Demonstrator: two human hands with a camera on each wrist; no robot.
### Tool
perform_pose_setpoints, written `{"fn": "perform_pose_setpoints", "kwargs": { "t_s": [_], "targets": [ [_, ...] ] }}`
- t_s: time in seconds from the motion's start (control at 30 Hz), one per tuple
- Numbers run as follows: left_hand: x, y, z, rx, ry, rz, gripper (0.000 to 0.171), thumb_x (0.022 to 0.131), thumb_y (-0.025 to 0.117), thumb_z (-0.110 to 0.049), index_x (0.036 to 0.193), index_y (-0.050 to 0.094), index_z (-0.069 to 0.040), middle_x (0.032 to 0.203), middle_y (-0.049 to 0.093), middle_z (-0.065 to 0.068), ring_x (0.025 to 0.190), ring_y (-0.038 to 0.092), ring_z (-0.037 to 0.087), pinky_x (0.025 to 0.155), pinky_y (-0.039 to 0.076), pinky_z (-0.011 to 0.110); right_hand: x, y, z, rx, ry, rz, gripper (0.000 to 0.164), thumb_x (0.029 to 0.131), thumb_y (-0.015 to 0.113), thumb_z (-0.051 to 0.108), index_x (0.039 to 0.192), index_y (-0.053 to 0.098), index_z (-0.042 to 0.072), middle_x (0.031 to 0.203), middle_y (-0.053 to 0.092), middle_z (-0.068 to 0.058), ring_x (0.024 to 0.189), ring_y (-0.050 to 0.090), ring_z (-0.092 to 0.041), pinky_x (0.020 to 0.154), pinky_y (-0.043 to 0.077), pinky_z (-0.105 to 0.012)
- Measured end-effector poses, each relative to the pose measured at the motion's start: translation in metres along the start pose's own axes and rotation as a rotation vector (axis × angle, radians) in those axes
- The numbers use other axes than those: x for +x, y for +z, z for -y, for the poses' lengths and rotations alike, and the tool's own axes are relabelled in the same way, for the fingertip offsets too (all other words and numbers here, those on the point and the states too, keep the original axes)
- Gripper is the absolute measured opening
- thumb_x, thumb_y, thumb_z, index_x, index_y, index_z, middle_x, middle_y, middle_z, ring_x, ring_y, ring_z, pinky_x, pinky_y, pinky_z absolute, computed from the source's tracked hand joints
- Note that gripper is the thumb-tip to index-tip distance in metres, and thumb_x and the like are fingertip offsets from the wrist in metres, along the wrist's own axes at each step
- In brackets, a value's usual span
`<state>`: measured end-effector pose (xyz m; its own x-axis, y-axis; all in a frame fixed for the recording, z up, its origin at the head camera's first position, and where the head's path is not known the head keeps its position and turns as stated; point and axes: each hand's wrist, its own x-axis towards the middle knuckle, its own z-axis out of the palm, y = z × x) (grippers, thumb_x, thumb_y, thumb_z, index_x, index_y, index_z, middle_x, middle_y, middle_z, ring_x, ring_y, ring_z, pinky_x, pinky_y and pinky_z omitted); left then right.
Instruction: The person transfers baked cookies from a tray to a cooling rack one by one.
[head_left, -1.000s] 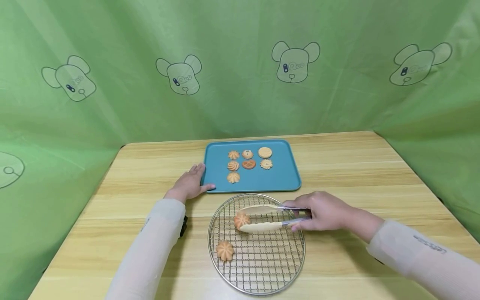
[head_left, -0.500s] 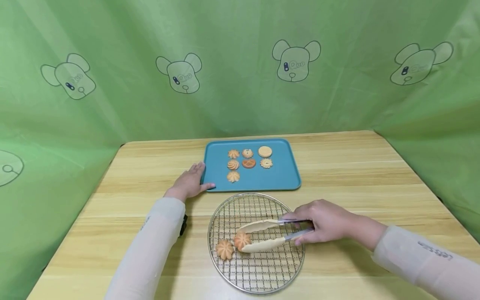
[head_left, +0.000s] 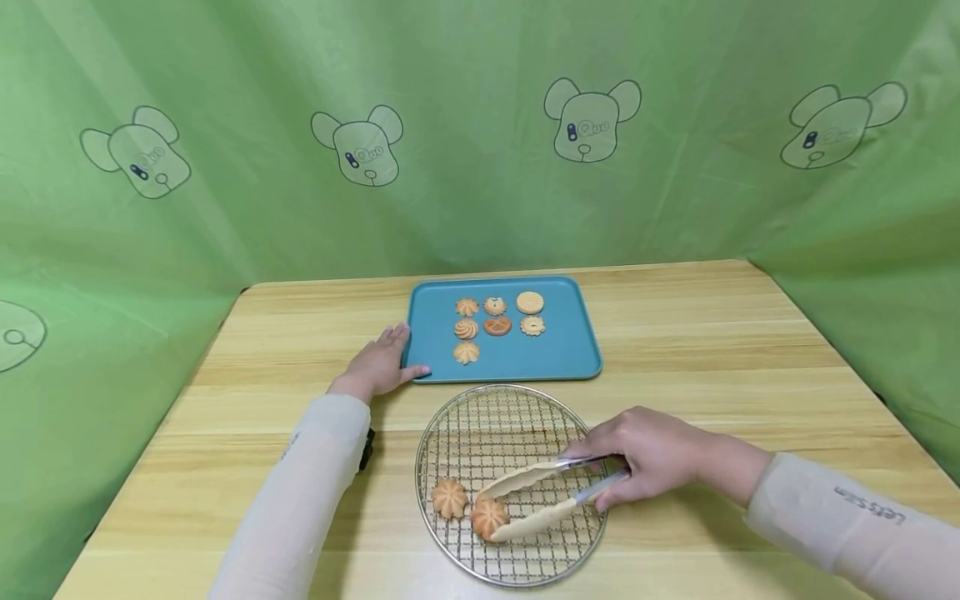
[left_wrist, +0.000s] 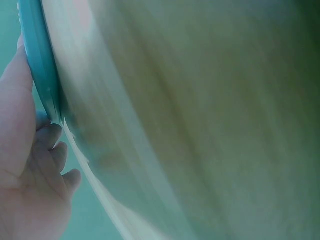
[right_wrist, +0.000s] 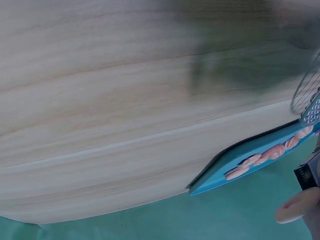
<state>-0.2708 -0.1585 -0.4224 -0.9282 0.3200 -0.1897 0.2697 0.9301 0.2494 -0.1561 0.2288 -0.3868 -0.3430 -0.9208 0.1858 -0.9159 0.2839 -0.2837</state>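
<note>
My right hand (head_left: 651, 457) grips a pair of tongs (head_left: 536, 521) with metal arms and cream tips. The tips stand at either side of a flower-shaped cookie (head_left: 489, 519) on the round wire rack (head_left: 551, 569); whether it touches the mesh, I cannot tell. Just to its left lies a second flower-shaped cookie (head_left: 450, 498). My left hand (head_left: 377, 363) rests at the left edge of the blue tray (head_left: 555, 358), fingers extended along that side and thumb on the near corner. In the right wrist view, part of the right hand (right_wrist: 302, 207) shows at the edge.
Several cookies of different shapes sit in rows on the tray, among them a brown pretzel-shaped cookie (head_left: 497, 327) and a round cookie (head_left: 529, 302). Tray and rack stand on a wooden table (head_left: 690, 333). A green curtain (head_left: 480, 217) hangs behind it and along both sides.
My right hand has brought the tongs and cookie nearer to me across the rack, from above the other cookie's level to beside it. The left hand and tray have stayed put.
</note>
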Motion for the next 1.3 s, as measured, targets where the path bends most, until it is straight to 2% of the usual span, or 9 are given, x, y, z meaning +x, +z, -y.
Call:
{"fn": "perform_pose_setpoints", "kwargs": {
  "t_s": [0.53, 0.9, 1.07, 1.2, 1.3],
  "targets": [
    [-0.001, -0.001, -0.002, 0.005, -0.009, -0.001, 0.092, 0.092, 0.048, -0.06, 0.152, 0.009, -0.001, 0.158, 0.008, 0.013, 0.144, 0.005, 0.03, 0.115, 0.01, 0.045, 0.001, 0.003, 0.002, -0.016, -0.018, 0.034, 0.057, 0.081, 0.071, 0.05, 0.118, 0.067, 0.006, 0.106, 0.07, -0.001, 0.091, 0.066, -0.008, 0.075, 0.055, -0.023],
    [-0.003, -0.004, -0.004, -0.001, 0.0, -0.005, 0.091, 0.092, 0.048, -0.057, 0.151, 0.011, 0.001, 0.157, 0.008, 0.014, 0.143, 0.006, 0.031, 0.116, 0.011, 0.044, -0.001, 0.003, 0.001, 0.004, 0.02, 0.05, 0.061, 0.078, 0.073, 0.051, 0.119, 0.066, 0.007, 0.106, 0.069, 0.0, 0.091, 0.066, -0.009, 0.076, 0.056, -0.026],
    [-0.003, -0.003, -0.004, -0.002, 0.001, -0.009, 0.091, 0.092, 0.048, -0.058, 0.151, 0.011, 0.0, 0.157, 0.009, 0.014, 0.143, 0.006, 0.031, 0.115, 0.011, 0.045, -0.001, 0.001, 0.0, 0.0, 0.068, 0.059, 0.064, 0.077, 0.074, 0.052, 0.123, 0.065, 0.009, 0.108, 0.069, 0.003, 0.092, 0.065, -0.008, 0.077, 0.056, -0.029],
    [-0.004, -0.003, -0.005, -0.004, 0.004, -0.016, 0.091, 0.092, 0.049, -0.057, 0.151, 0.012, 0.001, 0.157, 0.01, 0.015, 0.143, 0.008, 0.032, 0.115, 0.012, 0.046, -0.002, -0.002, -0.001, 0.0, 0.085, 0.05, 0.066, 0.077, 0.075, 0.051, 0.123, 0.064, 0.007, 0.105, 0.069, 0.004, 0.088, 0.064, -0.005, 0.075, 0.056, -0.028],
    [-0.004, -0.003, -0.005, -0.003, 0.006, -0.018, 0.09, 0.092, 0.05, -0.057, 0.151, 0.012, 0.001, 0.157, 0.011, 0.015, 0.143, 0.008, 0.032, 0.115, 0.012, 0.047, -0.002, -0.006, -0.002, 0.01, 0.1, 0.037, 0.067, 0.077, 0.075, 0.051, 0.124, 0.063, 0.004, 0.096, 0.067, 0.008, 0.076, 0.059, 0.0, 0.066, 0.053, -0.022]
  ]
}}
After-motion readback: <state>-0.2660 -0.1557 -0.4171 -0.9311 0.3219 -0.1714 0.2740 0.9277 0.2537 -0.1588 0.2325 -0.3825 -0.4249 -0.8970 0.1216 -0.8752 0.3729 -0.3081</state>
